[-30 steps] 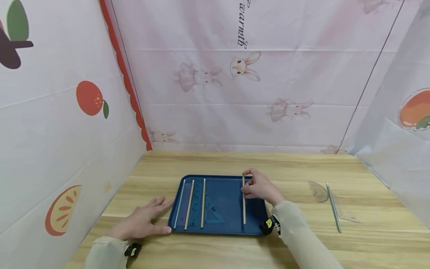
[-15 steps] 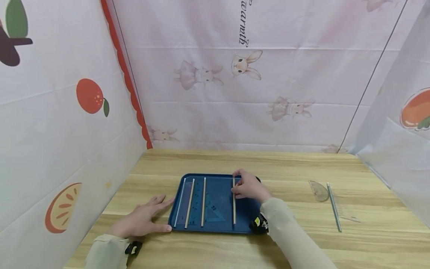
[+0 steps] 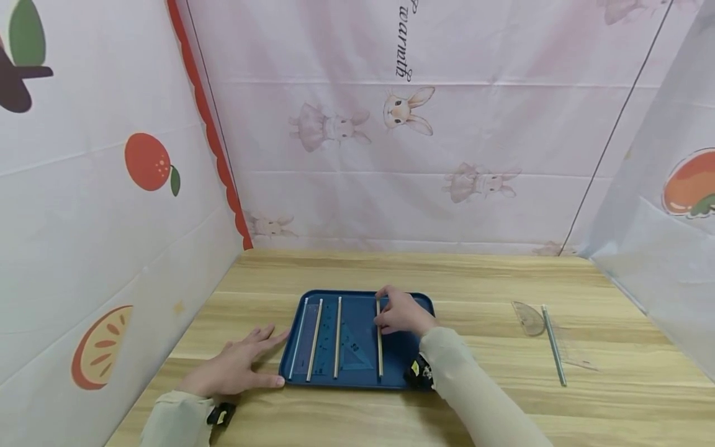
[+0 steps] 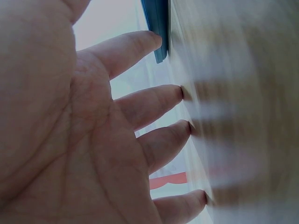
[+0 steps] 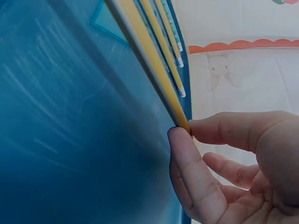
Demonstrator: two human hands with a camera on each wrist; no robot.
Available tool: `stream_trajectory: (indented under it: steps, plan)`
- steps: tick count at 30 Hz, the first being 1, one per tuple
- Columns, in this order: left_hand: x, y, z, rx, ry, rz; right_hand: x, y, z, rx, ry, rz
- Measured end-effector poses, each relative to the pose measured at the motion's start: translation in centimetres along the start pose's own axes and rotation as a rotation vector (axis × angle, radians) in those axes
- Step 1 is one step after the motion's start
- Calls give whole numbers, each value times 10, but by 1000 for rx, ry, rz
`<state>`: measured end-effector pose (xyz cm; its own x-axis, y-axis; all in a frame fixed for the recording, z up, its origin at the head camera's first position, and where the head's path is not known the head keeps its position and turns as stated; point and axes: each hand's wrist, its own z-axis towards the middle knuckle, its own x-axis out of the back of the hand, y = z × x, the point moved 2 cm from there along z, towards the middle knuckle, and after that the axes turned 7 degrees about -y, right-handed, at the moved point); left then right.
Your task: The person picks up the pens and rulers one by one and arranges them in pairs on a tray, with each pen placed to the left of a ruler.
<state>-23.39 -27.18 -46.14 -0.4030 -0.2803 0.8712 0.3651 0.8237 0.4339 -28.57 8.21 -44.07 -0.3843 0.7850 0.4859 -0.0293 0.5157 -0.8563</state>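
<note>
My right hand (image 3: 403, 313) pinches a yellow pencil (image 3: 380, 355) between thumb and fingers, over the blue tray (image 3: 360, 310). In the right wrist view, this pencil (image 5: 152, 70) casts a shadow on the tray floor and looks slightly raised. Three other pencils lie roughly parallel in the tray's left half: a pale one (image 3: 298, 338) and two yellowish ones, the left yellowish pencil (image 3: 315, 340) and the right yellowish pencil (image 3: 337, 340). My left hand (image 3: 240, 366) is spread at the tray's left edge, several fingertips on the table in the left wrist view, the index finger near the tray's rim (image 4: 156, 28).
Under the pencils lie a purplish ruler (image 3: 305, 338), a blue ruler (image 3: 326, 347) and a blue set square (image 3: 357, 355). On the wooden table (image 3: 491, 397) to the right are a clear protractor (image 3: 528, 318), a greenish pencil (image 3: 554, 347) and a clear flat drawing tool (image 3: 581, 362). Printed cloth walls surround the table.
My right hand has moved left over the tray with the pinched pencil, closer to the set square. My left hand stays at the tray's left edge.
</note>
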Motion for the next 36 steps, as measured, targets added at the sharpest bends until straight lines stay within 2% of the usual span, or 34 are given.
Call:
stream_trajectory:
  steps: [11,26,36]
  plan:
    - [0,-1,0,-3,7,-9,-10,-6,12,-29,-26,-19]
    - [0,-1,0,-2,4,-10,-19,-10,21,-58,-16,-64]
    - [1,0,-1,-4,2,-14,-26,-9,25,-77,43,-123]
